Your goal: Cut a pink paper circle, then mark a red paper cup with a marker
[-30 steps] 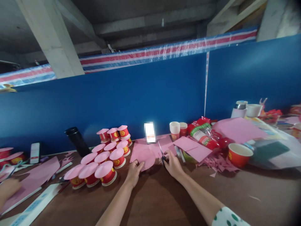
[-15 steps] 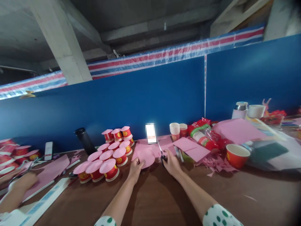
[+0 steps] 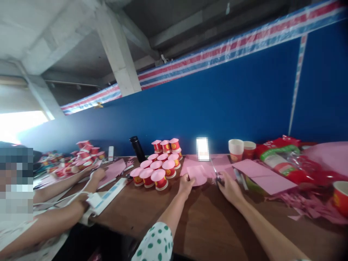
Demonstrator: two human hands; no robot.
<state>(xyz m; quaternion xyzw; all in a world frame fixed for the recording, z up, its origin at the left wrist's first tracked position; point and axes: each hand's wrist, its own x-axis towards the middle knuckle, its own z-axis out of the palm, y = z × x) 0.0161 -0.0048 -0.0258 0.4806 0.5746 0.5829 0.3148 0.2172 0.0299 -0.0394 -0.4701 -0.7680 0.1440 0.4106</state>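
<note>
My left hand (image 3: 187, 185) pinches the lower left edge of a pink paper piece (image 3: 198, 175), rounded along the bottom and with a straighter upper edge. To its right, my right hand (image 3: 229, 187) grips a pair of scissors (image 3: 217, 175) by the dark handles, blades pointing up and away, apart from the paper by a small gap. Under and behind both lies a larger pink sheet (image 3: 224, 160). Left of my left hand stand rows of red paper cups (image 3: 160, 183) topped with pink paper cones, some stacked at the back.
A propped bright phone (image 3: 202, 149) stands behind the paper. Rightward are white-and-red cups (image 3: 236, 150), folded pink paper (image 3: 265, 176), paper scraps (image 3: 307, 204) and a red-green package (image 3: 280, 159). A black bottle (image 3: 137, 149), a power strip (image 3: 110, 197) and a co-worker's arms (image 3: 62, 214) are leftward.
The view has swung left, so things sit further right and more of the co-worker shows. The pink paper in my left hand has turned. My right hand keeps its hold on the scissors.
</note>
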